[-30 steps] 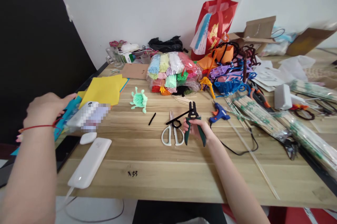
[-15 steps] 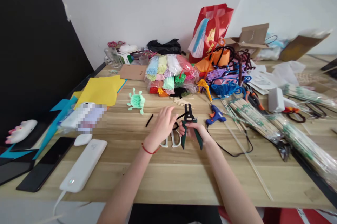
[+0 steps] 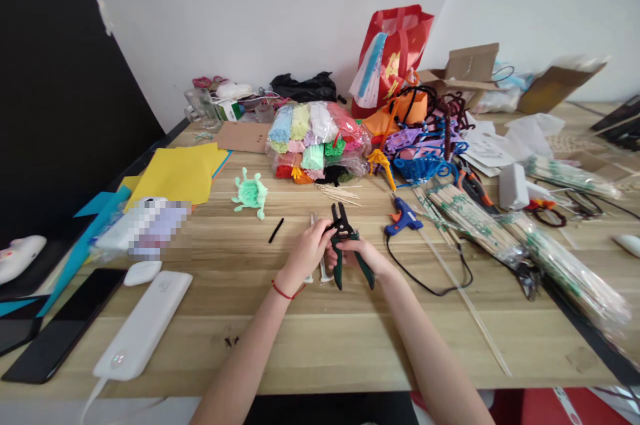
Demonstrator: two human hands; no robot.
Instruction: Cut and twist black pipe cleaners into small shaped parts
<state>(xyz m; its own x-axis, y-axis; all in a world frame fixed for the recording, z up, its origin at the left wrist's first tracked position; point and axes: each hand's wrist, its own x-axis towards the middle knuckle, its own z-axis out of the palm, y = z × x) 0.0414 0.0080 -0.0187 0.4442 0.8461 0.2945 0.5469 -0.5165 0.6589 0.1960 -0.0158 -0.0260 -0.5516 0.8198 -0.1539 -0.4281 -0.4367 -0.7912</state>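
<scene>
My right hand (image 3: pixel 367 257) is wrapped round the dark green handles of black-jawed wire strippers (image 3: pixel 345 230), whose handles are spread and jaws point away from me. My left hand (image 3: pixel 311 248) pinches a short black pipe cleaner (image 3: pixel 336 224) at the side of the jaws. Its far end is hard to make out. Under my hands lie scissors with white handles (image 3: pixel 325 270), partly covered. A short black piece (image 3: pixel 276 230) rests on the wood to the left. Farther left stands a mint-green fuzzy shape (image 3: pixel 251 194) with knobbed arms.
A blue glue gun (image 3: pixel 403 217) with its black cord lies to the right, beside bagged sticks (image 3: pixel 473 222). Behind are a bag of coloured pipe cleaners (image 3: pixel 315 138) and a red bag (image 3: pixel 395 55). A white power bank (image 3: pixel 145 325) and black phone (image 3: pixel 65 325) lie left.
My left hand has gone from stretched fingers to a pinch on the black pipe cleaner at the jaws. Small dark bits now show on the table near my left forearm. The view has shifted slightly.
</scene>
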